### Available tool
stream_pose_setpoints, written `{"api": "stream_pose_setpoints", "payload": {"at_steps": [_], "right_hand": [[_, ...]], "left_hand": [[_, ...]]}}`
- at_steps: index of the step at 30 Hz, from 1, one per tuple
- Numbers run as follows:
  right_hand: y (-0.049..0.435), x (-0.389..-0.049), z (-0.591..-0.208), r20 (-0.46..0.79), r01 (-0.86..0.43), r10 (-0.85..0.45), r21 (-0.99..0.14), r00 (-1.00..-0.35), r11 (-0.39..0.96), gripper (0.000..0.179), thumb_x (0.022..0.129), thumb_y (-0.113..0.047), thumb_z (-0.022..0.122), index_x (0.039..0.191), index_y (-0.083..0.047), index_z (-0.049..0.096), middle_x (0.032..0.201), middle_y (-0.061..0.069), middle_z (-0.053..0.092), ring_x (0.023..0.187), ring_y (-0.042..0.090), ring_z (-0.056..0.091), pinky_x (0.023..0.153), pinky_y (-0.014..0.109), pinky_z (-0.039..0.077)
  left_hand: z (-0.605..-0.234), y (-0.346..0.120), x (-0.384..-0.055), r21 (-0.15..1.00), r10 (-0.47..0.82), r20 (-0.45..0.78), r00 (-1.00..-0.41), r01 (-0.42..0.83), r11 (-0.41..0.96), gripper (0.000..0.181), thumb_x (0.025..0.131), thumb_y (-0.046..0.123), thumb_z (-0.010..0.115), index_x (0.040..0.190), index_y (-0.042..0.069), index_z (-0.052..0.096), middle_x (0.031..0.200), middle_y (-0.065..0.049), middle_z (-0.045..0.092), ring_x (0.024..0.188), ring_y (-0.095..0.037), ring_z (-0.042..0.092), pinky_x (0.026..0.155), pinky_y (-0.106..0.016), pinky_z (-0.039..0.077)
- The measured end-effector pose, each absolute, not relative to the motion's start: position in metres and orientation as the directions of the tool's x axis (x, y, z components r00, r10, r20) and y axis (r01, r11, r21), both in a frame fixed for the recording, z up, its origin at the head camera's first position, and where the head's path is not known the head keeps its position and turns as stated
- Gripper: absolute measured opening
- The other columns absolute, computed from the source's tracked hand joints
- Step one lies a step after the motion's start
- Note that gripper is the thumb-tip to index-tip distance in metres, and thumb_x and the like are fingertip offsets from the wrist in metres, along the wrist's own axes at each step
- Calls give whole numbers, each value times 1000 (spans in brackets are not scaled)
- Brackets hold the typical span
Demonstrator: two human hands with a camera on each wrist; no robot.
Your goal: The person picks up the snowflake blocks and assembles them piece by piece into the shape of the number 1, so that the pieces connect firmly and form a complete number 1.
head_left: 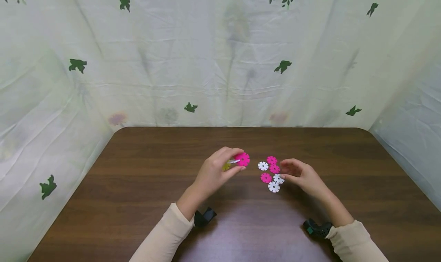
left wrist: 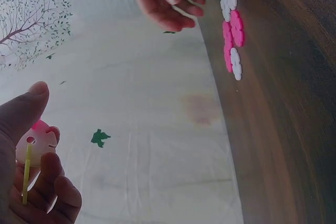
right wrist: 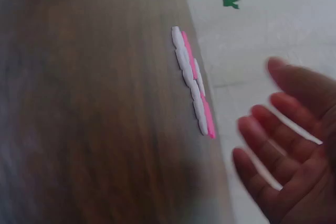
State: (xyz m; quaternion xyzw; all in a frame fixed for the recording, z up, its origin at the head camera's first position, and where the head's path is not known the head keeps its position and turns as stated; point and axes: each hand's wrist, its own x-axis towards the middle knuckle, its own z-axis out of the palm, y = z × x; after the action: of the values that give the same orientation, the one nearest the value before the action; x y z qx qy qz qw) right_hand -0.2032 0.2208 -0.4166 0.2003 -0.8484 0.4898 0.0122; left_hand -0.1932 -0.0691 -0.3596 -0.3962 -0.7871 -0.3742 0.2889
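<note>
Joined piece: pink disc (head_left: 243, 159) facing outward at the left hand's fingertips, white disc (left wrist: 37, 148) behind it, yellow disc (left wrist: 26, 177) nearest the palm. In the left wrist view the yellow one sits edge-on to the white, apparently slotted in.

Left hand (head_left: 214, 173): pinching the piece, forefinger above, thumb below. Holding it by the edges probably steadies it while leaving the pink notches facing the right hand uncovered.

Right hand (head_left: 306, 178): empty, fingers loosely bent and parted, just beside the loose discs; contact with the nearest white one cannot be told. The parted fingers would suit thin pieces.

Loose discs, between the hands: three pink (head_left: 266, 178), three white (head_left: 273, 187), lying flat in a close cluster nearer the right hand, presumably for short reach.

Beneath both hands: brown wooden table (head_left: 144, 185). Beyond them: pale patterned sheet (head_left: 206, 63). Black wrist device (head_left: 317, 229) below each hand.
</note>
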Motion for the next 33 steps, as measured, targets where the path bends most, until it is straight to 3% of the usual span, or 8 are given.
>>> {"api": "stream_pose_setpoints", "payload": {"at_steps": [10,16,26,33], "right_hand": [[228,-209,-440,211,-395,-366,-730,-906,557,33,77,-17,72,104,-3,61,99,7,59,89,22,54,77,33,44],[225,-209,-443,204,-415,-378,-643,-903,644,28,76,-18,73,99,-6,62,93,4,53,82,18,47,72,32,41],[221,-208,-440,174,-374,-363,-700,-916,608,29,77,-9,71,99,-8,52,81,-1,52,74,15,49,64,26,43],[220,-209,-435,230,-412,-366,-712,-902,569,26,83,-3,63,107,-7,55,84,0,57,73,15,50,63,27,43]], "left_hand": [[-360,-69,-193,363,413,744,-526,836,412,39,70,12,77,105,4,60,93,-1,60,84,-8,55,75,-19,45],[-359,-69,-193,360,411,750,-518,841,403,39,71,12,77,105,4,60,93,-2,60,84,-10,56,75,-20,45],[-361,-71,-194,365,413,747,-521,841,400,38,71,13,76,105,5,60,92,-1,60,85,-9,55,76,-20,45],[-359,-70,-193,374,407,746,-528,837,400,38,72,12,76,105,4,60,92,-1,60,85,-8,55,76,-20,45]]}}
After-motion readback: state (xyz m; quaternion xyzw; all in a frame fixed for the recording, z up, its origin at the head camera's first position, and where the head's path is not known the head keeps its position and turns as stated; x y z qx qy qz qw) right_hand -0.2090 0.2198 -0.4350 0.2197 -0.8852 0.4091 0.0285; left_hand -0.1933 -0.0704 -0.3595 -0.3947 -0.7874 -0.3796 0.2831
